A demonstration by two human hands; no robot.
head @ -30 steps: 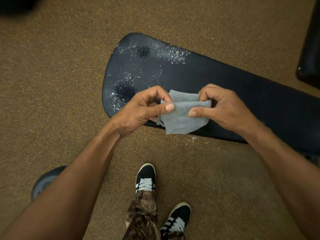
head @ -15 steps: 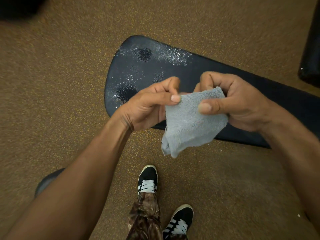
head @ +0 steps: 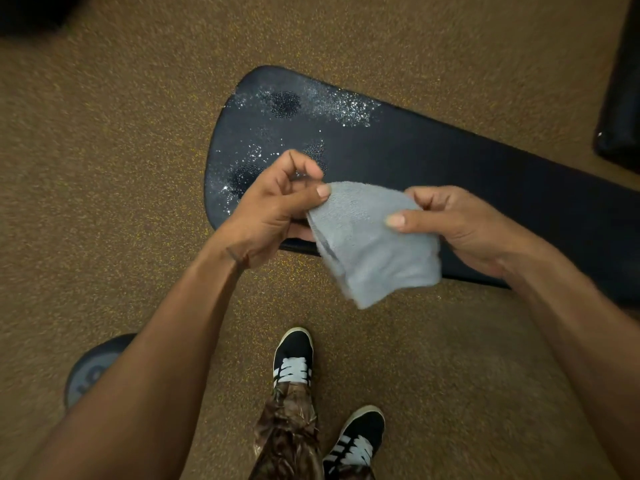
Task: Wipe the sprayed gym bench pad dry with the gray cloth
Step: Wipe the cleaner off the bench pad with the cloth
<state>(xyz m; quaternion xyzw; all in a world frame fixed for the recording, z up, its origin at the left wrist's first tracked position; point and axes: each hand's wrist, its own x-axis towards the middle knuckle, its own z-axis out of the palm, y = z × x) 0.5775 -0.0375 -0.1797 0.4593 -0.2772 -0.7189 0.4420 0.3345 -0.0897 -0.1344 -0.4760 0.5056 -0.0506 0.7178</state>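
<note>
A black gym bench pad [head: 433,150] runs from the middle of the view to the right edge. Its rounded left end glistens with spray droplets [head: 339,105]. I hold a folded gray cloth [head: 374,247] in the air above the pad's near edge. My left hand [head: 277,206] pinches the cloth's upper left corner between thumb and fingers. My right hand [head: 460,223] grips its right side, thumb on top. The cloth hangs down toward me and does not touch the pad.
Speckled brown rubber floor [head: 121,168] surrounds the bench. A round gray weight plate [head: 90,368] lies at lower left, partly behind my left forearm. Another black padded piece [head: 623,109] stands at the right edge. My two sneakers [head: 294,358] are below the cloth.
The cloth has been unfolded from a small bunch into a wider hanging piece. Both hands moved slightly apart while keeping hold of it.
</note>
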